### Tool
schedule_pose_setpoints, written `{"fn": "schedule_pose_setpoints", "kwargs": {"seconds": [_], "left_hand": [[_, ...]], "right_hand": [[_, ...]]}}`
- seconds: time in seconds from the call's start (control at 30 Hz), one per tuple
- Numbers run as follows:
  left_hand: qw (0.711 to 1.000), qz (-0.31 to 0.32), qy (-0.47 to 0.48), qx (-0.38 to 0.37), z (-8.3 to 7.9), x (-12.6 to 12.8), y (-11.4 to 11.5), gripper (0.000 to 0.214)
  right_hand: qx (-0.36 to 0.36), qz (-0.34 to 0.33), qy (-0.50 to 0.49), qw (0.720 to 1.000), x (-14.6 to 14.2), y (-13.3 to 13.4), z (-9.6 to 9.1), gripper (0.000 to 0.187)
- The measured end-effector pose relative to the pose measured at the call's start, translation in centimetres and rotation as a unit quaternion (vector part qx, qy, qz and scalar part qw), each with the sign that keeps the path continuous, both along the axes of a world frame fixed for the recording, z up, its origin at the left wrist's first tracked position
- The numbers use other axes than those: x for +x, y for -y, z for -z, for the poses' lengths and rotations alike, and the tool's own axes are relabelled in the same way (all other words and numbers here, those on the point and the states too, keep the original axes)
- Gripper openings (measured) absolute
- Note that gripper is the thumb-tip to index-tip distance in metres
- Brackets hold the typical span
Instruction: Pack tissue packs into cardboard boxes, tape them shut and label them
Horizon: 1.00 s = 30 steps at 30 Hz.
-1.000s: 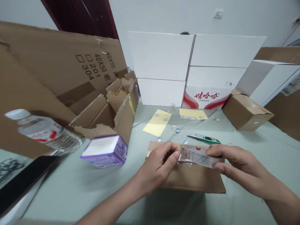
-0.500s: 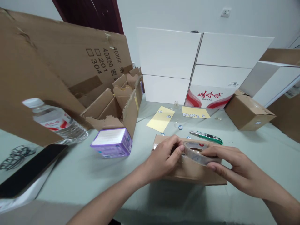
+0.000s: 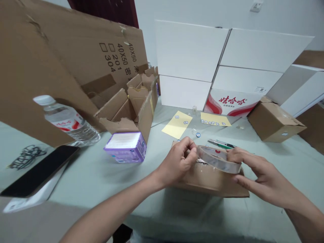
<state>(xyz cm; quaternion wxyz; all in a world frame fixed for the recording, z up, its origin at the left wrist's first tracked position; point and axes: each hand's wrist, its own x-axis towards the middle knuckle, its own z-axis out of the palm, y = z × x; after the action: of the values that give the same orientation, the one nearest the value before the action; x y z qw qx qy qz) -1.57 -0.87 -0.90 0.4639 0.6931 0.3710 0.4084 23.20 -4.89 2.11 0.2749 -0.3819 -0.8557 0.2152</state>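
A roll of clear tape [image 3: 220, 163] is tilted over a small brown cardboard box [image 3: 212, 184] near the table's front edge. My right hand [image 3: 260, 179] grips the roll by its right end, with fingers over the rim into the ring and the thumb low on the outside. At the roll's left edge my left hand [image 3: 178, 162] is closed in a pinch on the tape, though the clear strip itself is hard to make out. Both hands cover parts of the box top. Just behind the roll lies a green utility knife [image 3: 221, 144], its handle end hidden by my right hand.
Left stand a purple tissue pack [image 3: 126, 150], an open carton [image 3: 145, 118], a water bottle [image 3: 68, 119] and a black phone [image 3: 40, 170]. Yellow sticker sheets [image 3: 177, 125] lie farther back. White panels [image 3: 187, 50] close off the back; another brown box [image 3: 274, 121] sits right.
The view has shifted, so the scene sits a little differently. My left fingers have drawn slightly away from the roll, and my right thumb is lower on it.
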Motion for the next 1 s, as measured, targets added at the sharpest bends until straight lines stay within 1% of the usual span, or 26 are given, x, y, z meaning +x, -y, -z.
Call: {"fn": "schedule_pose_setpoints", "kwargs": {"seconds": [0.07, 0.17, 0.23, 0.27, 0.3, 0.37, 0.4, 0.43, 0.5, 0.6, 0.67, 0.7, 0.73, 0.8, 0.87, 0.9, 1.0], "left_hand": [[1.000, -0.001, 0.016, -0.006, 0.0, 0.0, 0.0, 0.020], [0.999, 0.007, 0.039, -0.015, 0.0, 0.1, 0.0, 0.020], [0.998, 0.016, 0.052, -0.019, 0.0, 0.1, -0.1, 0.019], [0.998, 0.019, 0.055, -0.020, 0.0, 0.0, -0.1, 0.019], [0.998, 0.019, 0.056, -0.017, 0.0, 0.0, -0.2, 0.019], [0.999, 0.015, 0.047, -0.005, -0.1, -0.2, -0.5, 0.020], [0.999, 0.012, 0.039, 0.004, -0.2, -0.4, -0.6, 0.020], [0.999, 0.012, 0.028, 0.013, -0.3, -0.5, -0.8, 0.020], [0.999, 0.020, 0.005, 0.027, -0.6, -0.7, -1.0, 0.019], [0.998, 0.051, -0.030, 0.029, -1.1, -0.8, -1.0, 0.017], [0.996, 0.066, -0.051, 0.027, -1.2, -0.9, -0.8, 0.017], [0.996, 0.069, -0.052, 0.023, -1.1, -0.9, -0.8, 0.017], [0.997, 0.070, -0.040, 0.011, -1.0, -0.9, -0.7, 0.018], [0.996, 0.070, 0.029, -0.039, -0.8, -0.9, -0.7, 0.019], [0.988, 0.068, 0.107, -0.093, -0.7, -0.9, -0.9, 0.019], [0.983, 0.068, 0.133, -0.110, -0.7, -1.0, -1.1, 0.020], [0.978, 0.069, 0.152, -0.125, -0.9, -1.2, -1.4, 0.023]], "right_hand": [[-0.006, -0.028, -0.001, 1.000, 0.3, -0.2, 0.0, 0.008], [0.004, -0.057, -0.011, 0.998, 0.7, -0.5, 0.0, 0.009], [0.016, -0.056, -0.021, 0.998, 1.0, -0.7, 0.3, 0.012], [0.034, -0.039, -0.023, 0.998, 1.1, -0.8, 0.6, 0.014], [0.064, -0.008, -0.020, 0.998, 1.2, -0.9, 0.9, 0.016], [0.132, 0.072, 0.003, 0.989, 1.4, -1.1, 1.6, 0.022], [0.149, 0.099, 0.015, 0.984, 1.4, -1.1, 1.8, 0.026], [0.148, 0.113, 0.022, 0.982, 1.4, -1.0, 2.0, 0.029], [0.102, 0.114, 0.008, 0.988, 1.4, -0.8, 2.1, 0.029], [0.002, 0.106, -0.058, 0.993, 1.2, -0.6, 1.8, 0.017], [-0.069, 0.088, -0.126, 0.986, 0.7, -0.5, 1.5, 0.009], [-0.094, 0.083, -0.165, 0.978, 0.4, -0.5, 1.5, 0.009], [-0.102, 0.086, -0.201, 0.970, 0.0, -0.5, 1.5, 0.008], [-0.068, 0.115, -0.247, 0.960, -0.8, -0.4, 1.7, 0.007], [-0.008, 0.141, -0.247, 0.959, -1.6, -0.3, 2.0, 0.008], [0.020, 0.144, -0.241, 0.959, -1.9, -0.1, 2.1, 0.010], [0.077, 0.134, -0.218, 0.964, -2.3, 0.2, 2.6, 0.014]]}}
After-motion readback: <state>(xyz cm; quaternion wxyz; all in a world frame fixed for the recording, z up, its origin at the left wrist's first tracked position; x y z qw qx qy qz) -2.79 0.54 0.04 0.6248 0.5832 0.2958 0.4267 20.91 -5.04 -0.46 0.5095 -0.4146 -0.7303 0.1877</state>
